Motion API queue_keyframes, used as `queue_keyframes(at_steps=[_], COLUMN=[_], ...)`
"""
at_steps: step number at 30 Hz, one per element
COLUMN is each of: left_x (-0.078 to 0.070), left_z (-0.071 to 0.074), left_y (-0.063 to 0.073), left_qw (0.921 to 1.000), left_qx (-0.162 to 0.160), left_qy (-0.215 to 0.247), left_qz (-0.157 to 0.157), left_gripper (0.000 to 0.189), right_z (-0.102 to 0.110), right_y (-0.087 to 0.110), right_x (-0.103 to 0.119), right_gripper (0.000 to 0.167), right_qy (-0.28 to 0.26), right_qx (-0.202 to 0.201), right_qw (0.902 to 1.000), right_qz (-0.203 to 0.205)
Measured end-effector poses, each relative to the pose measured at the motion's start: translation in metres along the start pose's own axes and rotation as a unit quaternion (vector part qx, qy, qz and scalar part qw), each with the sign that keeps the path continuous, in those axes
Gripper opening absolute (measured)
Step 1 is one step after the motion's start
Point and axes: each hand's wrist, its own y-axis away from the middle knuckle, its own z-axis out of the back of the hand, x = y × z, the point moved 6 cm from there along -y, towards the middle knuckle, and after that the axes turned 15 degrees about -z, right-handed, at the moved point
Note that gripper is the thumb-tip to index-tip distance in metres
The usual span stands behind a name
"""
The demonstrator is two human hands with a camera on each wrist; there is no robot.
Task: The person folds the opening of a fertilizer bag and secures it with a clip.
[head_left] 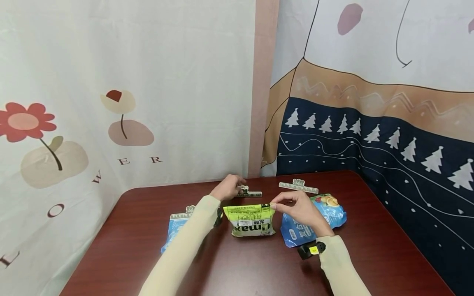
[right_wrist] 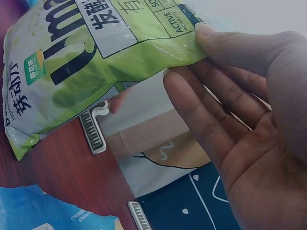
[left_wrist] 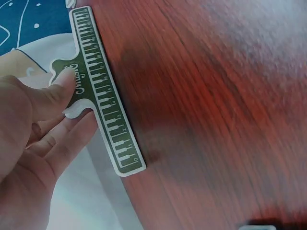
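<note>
My left hand (head_left: 226, 188) pinches the handle of a flat sealing clip (left_wrist: 101, 91) at the far edge of the table. The clip carries a black-and-white piano-key pattern with ruler numbers, and my thumb lies across its handle. With thumb and fingertips, my right hand (head_left: 296, 209) pinches the upper corner of a green-and-white printed bag (head_left: 252, 224). That bag stands upright at mid-table, its print upside down in the head view. In the right wrist view the thumb (right_wrist: 235, 48) presses on the bag's corner, fingers behind it.
A blue bag (head_left: 296, 231) lies on the right under my right forearm, with another piano-key clip (head_left: 298, 186) behind it. On the left, a blue packet (head_left: 173, 231) has a similar clip (head_left: 181, 215) along its top. Patterned cloths (head_left: 192, 102) hang behind the dark red table (head_left: 252, 267).
</note>
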Motion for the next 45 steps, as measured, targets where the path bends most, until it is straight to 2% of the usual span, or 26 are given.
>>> queue_keyframes(at_steps=[5,10,16,22,39,45], left_x=[-0.002,-0.003,-0.007,-0.011,-0.03,-0.03], left_z=[0.0,0.002,0.012,0.02,0.062,0.072], left_y=[0.001,0.002,0.007,0.015,0.036,0.047], left_qw=[0.9999,0.9995,0.9984,0.9979,0.9875,0.9842], left_qx=[-0.009,-0.028,-0.051,-0.06,-0.15,-0.173], left_qy=[-0.012,0.0,-0.021,-0.026,-0.043,-0.022], left_qz=[-0.008,-0.016,-0.012,0.0,0.022,0.03], left_gripper=[0.028,0.03,0.019,0.019,0.021,0.017], right_z=[0.0,0.0,0.001,0.0,0.001,0.001], right_y=[0.0,-0.001,-0.001,0.0,0.001,0.0], right_x=[0.0,-0.001,-0.001,-0.001,0.0,-0.001], right_gripper=[0.007,0.005,0.007,0.007,0.011,0.012], right_qy=[0.004,0.011,0.005,0.002,-0.001,0.002], right_qx=[-0.001,-0.005,-0.002,-0.001,-0.007,-0.01], right_qw=[1.0,0.9999,1.0,1.0,1.0,0.9999], right_qz=[0.0,0.003,0.006,-0.002,-0.002,-0.006])
